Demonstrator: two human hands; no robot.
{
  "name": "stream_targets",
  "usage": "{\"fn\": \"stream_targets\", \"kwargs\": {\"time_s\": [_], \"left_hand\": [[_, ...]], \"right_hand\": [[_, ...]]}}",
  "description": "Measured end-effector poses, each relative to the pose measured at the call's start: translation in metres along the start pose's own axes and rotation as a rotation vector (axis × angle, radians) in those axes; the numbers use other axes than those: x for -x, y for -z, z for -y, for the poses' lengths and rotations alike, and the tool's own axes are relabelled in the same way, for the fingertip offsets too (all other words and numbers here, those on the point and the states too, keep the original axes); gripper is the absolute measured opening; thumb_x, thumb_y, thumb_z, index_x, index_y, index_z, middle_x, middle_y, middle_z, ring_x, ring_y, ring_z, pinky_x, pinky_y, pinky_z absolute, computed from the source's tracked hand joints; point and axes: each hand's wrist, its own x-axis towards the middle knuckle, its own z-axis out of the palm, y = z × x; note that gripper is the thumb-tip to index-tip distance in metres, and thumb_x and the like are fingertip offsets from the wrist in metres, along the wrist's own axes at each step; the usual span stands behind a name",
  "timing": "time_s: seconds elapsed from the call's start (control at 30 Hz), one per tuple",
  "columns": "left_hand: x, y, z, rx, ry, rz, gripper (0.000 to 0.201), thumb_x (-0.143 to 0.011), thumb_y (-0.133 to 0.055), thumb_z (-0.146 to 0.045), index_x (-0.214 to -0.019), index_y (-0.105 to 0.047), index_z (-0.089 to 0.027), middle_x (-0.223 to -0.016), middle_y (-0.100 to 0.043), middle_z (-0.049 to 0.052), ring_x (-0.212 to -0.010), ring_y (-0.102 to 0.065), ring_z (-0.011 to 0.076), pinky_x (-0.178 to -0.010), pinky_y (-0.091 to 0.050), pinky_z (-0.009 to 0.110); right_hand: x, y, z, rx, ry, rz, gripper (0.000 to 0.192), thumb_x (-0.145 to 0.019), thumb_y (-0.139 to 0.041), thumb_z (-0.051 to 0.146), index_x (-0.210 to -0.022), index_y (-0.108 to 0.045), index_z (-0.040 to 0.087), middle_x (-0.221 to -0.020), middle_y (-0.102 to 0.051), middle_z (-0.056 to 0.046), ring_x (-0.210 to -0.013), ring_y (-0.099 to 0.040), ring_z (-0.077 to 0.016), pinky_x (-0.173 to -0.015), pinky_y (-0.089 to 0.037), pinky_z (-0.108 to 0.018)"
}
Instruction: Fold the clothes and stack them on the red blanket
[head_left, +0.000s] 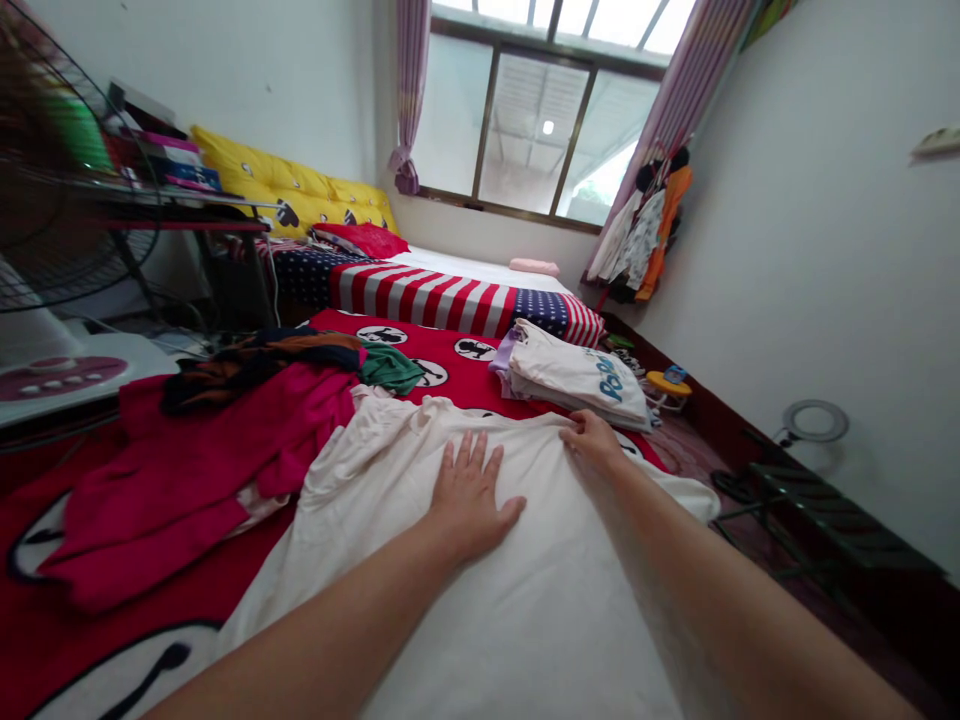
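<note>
Now | left hand (471,495) flat, right hand (594,438) pinching cream garment (480,600) | folded stack (574,375) just beyond

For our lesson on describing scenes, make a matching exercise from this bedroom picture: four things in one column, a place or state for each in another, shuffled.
Things:
1. left hand
2. right hand
3. magenta garment
4. folded stack

Places or states:
A. crumpled, left of the cream garment
B. pinching the cream garment's far edge
C. flat, fingers spread, on the cream garment
D. beyond the right hand

Pairs: 1-C, 2-B, 3-A, 4-D
</note>
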Motion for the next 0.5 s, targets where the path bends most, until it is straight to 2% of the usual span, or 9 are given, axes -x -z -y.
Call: {"fn": "stream_targets", "kwargs": {"time_s": [0.1,0.23,0.3,0.4,0.43,0.5], "left_hand": [[0.000,0.002,0.000,-0.005,-0.008,0.004,0.077,-0.087,-0.034,-0.065,-0.147,-0.033,-0.018,-0.157,-0.018,0.014,-0.145,-0.007,0.0316,-0.116,-0.005,0.053],[-0.001,0.003,-0.001,-0.008,-0.010,0.012,0.077,-0.087,-0.036,-0.064,-0.147,-0.033,-0.016,-0.156,-0.019,0.015,-0.145,-0.010,0.0326,-0.115,-0.006,0.053],[-0.001,0.003,-0.001,-0.008,-0.009,0.015,0.077,-0.087,-0.036,-0.063,-0.147,-0.033,-0.015,-0.156,-0.018,0.015,-0.145,-0.010,0.0329,-0.115,-0.006,0.053],[-0.001,0.002,-0.001,-0.010,-0.014,0.010,0.076,-0.087,-0.036,-0.063,-0.147,-0.033,-0.015,-0.156,-0.019,0.016,-0.145,-0.011,0.0332,-0.115,-0.006,0.053],[-0.001,0.002,-0.001,-0.012,-0.016,0.008,0.076,-0.087,-0.036,-0.063,-0.147,-0.033,-0.015,-0.156,-0.019,0.016,-0.145,-0.011,0.0333,-0.115,-0.006,0.053],[-0.001,0.003,-0.001,-0.014,-0.017,0.010,0.076,-0.088,-0.035,-0.063,-0.147,-0.033,-0.015,-0.156,-0.019,0.016,-0.145,-0.012,0.0334,-0.115,-0.007,0.053]], "right_hand": [[0.012,0.029,-0.024,0.010,0.056,-0.022,0.036,-0.080,-0.058,0.025,-0.114,-0.063,0.017,-0.093,-0.072,-0.004,-0.081,-0.066,-0.0162,-0.069,-0.046,-0.023],[0.035,0.075,-0.066,0.136,-0.003,-0.089,0.030,-0.080,-0.056,0.031,-0.104,-0.068,0.016,-0.100,-0.070,-0.009,-0.091,-0.064,-0.0241,-0.069,-0.044,-0.028],[0.046,0.090,-0.084,0.212,-0.072,-0.013,0.032,-0.080,-0.056,0.045,-0.088,-0.071,0.018,-0.091,-0.071,-0.009,-0.086,-0.065,-0.0255,-0.063,-0.042,-0.029],[0.056,0.097,-0.105,0.258,-0.125,0.194,0.044,-0.075,-0.056,0.060,-0.062,-0.068,0.020,-0.072,-0.069,-0.007,-0.074,-0.065,-0.0247,-0.056,-0.040,-0.028],[0.059,0.097,-0.109,0.254,-0.115,0.233,0.042,-0.074,-0.059,0.058,-0.059,-0.067,0.020,-0.070,-0.068,-0.007,-0.072,-0.064,-0.0239,-0.056,-0.040,-0.028],[0.062,0.095,-0.112,0.250,-0.098,0.230,0.031,-0.071,-0.064,0.048,-0.058,-0.066,0.020,-0.069,-0.068,-0.006,-0.071,-0.064,-0.0225,-0.056,-0.040,-0.027]]}}
